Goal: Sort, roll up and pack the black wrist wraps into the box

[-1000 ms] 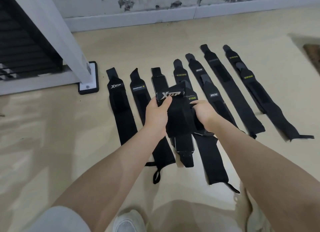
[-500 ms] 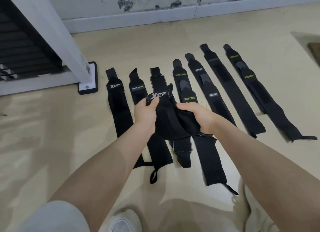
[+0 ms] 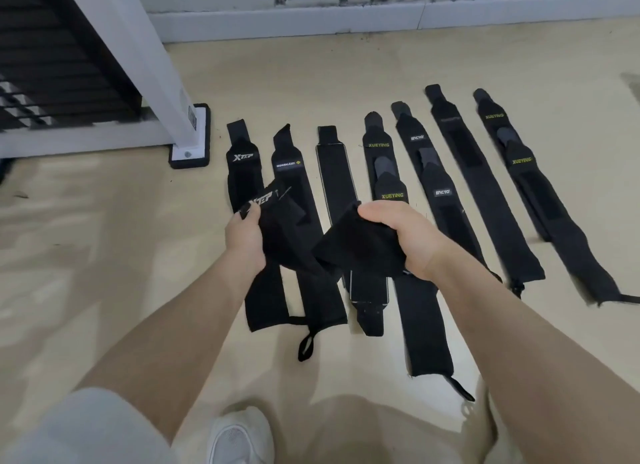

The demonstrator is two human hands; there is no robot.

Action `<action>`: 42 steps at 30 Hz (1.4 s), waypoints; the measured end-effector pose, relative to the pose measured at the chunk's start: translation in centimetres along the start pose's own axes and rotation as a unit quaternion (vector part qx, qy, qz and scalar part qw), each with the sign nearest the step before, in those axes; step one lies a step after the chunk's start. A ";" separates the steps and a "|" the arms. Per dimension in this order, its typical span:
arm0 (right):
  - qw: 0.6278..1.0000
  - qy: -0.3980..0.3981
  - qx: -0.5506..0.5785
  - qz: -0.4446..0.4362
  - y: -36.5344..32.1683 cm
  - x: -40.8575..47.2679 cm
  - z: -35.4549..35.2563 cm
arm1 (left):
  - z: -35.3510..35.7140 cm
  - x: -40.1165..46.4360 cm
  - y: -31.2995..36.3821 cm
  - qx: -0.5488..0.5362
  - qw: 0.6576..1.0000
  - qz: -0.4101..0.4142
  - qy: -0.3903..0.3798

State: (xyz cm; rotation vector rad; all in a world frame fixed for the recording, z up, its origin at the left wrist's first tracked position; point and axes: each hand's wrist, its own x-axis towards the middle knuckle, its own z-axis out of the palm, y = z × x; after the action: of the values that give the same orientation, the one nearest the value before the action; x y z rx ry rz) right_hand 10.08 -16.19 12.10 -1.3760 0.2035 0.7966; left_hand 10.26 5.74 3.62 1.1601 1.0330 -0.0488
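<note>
Several black wrist wraps lie side by side on the beige floor, among them an XTEP wrap point(image 3: 242, 158) at the left, a plain wrap point(image 3: 336, 179) in the middle and XUEYING wraps point(image 3: 519, 172) to the right. Above the row I hold one more black XTEP wrap point(image 3: 287, 235), sagging between both hands. My left hand point(image 3: 244, 235) pinches its logo end. My right hand point(image 3: 405, 235) grips the other, folded end point(image 3: 360, 252). No box is in view.
A white post on a black-edged foot point(image 3: 189, 151) stands at the upper left beside a dark slatted panel point(image 3: 52, 68). A white skirting board point(image 3: 346, 21) runs along the far wall. My white shoe point(image 3: 239, 436) is at the bottom.
My hands have moved apart and down toward me. The held wrap, bunched in front of the row before, now hangs spread between them, with the logo end carried to the left.
</note>
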 end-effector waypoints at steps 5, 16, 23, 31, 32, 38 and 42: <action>0.933 0.066 -0.138 0.325 5.5 0.1 -2.5 | 2.5 -5.4 2.0 -0.026 0.979 0.015 -0.199; 0.973 -0.092 0.095 0.188 2.1 -0.9 -0.6 | 5.2 -10.3 1.7 -0.064 0.954 -0.057 -0.286; 0.971 -0.071 0.208 0.098 3.0 -0.4 -0.5 | 3.8 -6.3 2.9 -0.149 0.979 0.053 -0.130; 0.987 -0.126 0.061 0.079 4.4 0.4 -1.3 | 3.2 -5.6 1.2 -0.084 0.987 0.072 -0.118; 0.988 -0.115 0.085 0.065 4.3 0.6 -1.4 | 3.2 -5.5 1.4 -0.100 0.985 0.077 -0.120; 0.965 -0.027 -0.195 0.173 6.1 1.1 -2.2 | 2.8 -4.6 2.5 -0.150 0.974 0.120 -0.121; 0.922 -0.118 -0.252 0.268 9.5 0.9 -1.3 | 2.6 -5.3 1.8 -0.120 0.977 0.086 -0.157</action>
State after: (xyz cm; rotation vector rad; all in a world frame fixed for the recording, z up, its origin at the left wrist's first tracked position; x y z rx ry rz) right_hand 5.36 -17.20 3.81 -1.7127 0.1956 1.5461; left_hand 9.86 2.09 8.60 0.9787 0.6379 0.0296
